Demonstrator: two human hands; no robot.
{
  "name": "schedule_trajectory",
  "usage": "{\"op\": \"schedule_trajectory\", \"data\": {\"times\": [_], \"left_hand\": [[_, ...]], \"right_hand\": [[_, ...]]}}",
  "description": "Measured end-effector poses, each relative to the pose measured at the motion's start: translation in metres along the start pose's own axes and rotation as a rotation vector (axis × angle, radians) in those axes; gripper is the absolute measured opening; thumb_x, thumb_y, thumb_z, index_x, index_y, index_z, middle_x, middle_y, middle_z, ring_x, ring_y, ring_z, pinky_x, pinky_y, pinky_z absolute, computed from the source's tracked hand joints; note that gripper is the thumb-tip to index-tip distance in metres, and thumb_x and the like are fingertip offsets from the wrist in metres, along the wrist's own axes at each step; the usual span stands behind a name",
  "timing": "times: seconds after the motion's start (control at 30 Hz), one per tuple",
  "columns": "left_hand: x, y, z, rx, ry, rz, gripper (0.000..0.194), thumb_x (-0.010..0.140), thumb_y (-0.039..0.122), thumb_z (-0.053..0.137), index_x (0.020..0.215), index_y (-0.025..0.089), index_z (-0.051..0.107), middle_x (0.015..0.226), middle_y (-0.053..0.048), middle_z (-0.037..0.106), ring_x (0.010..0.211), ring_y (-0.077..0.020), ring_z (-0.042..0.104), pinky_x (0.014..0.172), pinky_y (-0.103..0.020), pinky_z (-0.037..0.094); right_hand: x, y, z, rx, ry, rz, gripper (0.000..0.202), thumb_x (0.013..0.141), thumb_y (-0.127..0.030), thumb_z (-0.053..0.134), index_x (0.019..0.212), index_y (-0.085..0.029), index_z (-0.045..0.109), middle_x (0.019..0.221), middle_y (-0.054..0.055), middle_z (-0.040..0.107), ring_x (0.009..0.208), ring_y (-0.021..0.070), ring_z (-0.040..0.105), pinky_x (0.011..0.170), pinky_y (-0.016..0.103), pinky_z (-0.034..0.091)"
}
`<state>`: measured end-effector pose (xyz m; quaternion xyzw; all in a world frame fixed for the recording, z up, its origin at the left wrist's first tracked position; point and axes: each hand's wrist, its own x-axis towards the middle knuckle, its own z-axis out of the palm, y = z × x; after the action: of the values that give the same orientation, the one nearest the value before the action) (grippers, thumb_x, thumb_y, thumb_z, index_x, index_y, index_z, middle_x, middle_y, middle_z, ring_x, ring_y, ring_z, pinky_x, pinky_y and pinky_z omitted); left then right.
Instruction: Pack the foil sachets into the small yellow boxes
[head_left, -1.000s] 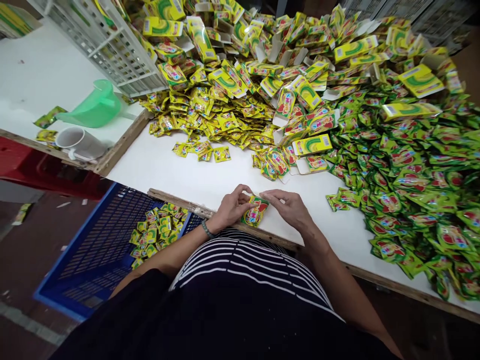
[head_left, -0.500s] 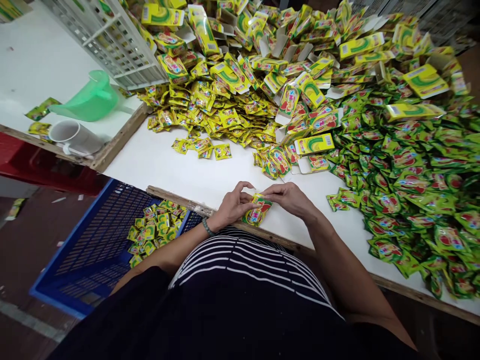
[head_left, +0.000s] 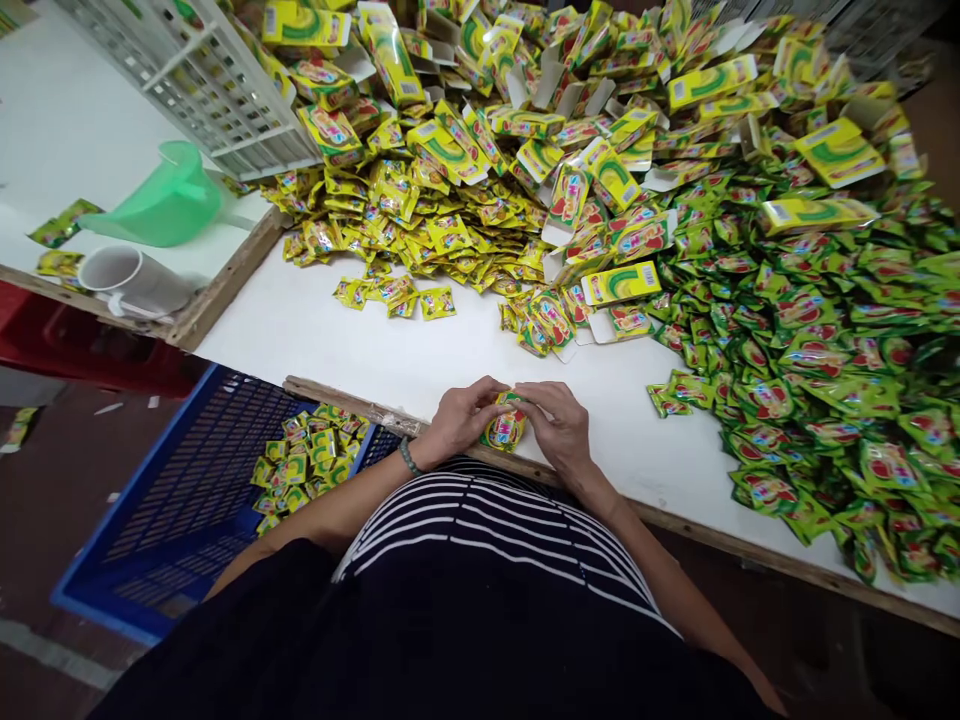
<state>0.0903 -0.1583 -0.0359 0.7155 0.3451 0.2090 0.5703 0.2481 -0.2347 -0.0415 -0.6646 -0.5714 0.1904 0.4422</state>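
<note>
Pinching observed: packet [head_left: 504, 430] is held at its far edge by left hand [head_left: 459, 420] and right hand [head_left: 561, 425]; green sachets [head_left: 817, 370] are heaped at the right.

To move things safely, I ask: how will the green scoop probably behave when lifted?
The green scoop is probably light, since its plastic looks translucent. It may be fairly stiff, as it holds its curved shape. Its smooth surface could feel slippery.
</note>
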Motion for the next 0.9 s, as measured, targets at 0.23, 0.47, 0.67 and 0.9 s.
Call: {"op": "schedule_trajectory", "data": {"times": [0.23,0.47,0.67,0.9], "left_hand": [[-0.008,0.032,-0.044,0.216,0.052,0.021,0.031,0.084,0.044,0.056,0.098,0.019,0.066,0.086,-0.005,0.072,0.076,-0.0149,0.064,0.067,-0.024,0.047],[-0.047,0.071,-0.168,1.002,-0.044,-0.308,0.034,0.078,0.045,0.058,0.101,0.024,0.071,0.084,-0.005,0.074,0.072,-0.0215,0.066,0.069,-0.032,0.049],[-0.004,0.049,-0.126,0.756,0.102,-0.198,0.053,0.083,0.054,0.054,0.121,0.017,0.062,0.115,-0.011,0.069,0.103,-0.0246,0.065,0.09,-0.036,0.049],[0.024,0.018,-0.061,0.658,-0.058,-0.148,0.07,0.077,0.038,0.069,0.139,0.017,0.044,0.113,-0.009,0.069,0.1,-0.0219,0.064,0.087,-0.031,0.048]], "right_hand": [[0.037,0.004,-0.012,0.065,-0.045,0.0,0.02,0.086,-0.036,0.057,0.078,-0.024,0.07,0.084,0.005,0.073,0.085,0.0216,0.066,0.083,0.038,0.052],[0.101,0.04,-0.02,-0.317,0.051,0.326,0.056,0.079,-0.046,0.064,0.127,-0.018,0.057,0.125,0.015,0.062,0.117,0.0345,0.051,0.098,0.053,0.038],[0.083,0.036,-0.01,-0.343,-0.049,0.19,0.061,0.077,-0.042,0.068,0.129,-0.015,0.053,0.131,0.017,0.057,0.122,0.0343,0.047,0.101,0.048,0.036],[0.067,0.02,0.023,-0.276,-0.368,-0.205,0.043,0.086,-0.044,0.057,0.121,-0.019,0.058,0.117,0.012,0.066,0.111,0.0284,0.057,0.093,0.044,0.04]]}}
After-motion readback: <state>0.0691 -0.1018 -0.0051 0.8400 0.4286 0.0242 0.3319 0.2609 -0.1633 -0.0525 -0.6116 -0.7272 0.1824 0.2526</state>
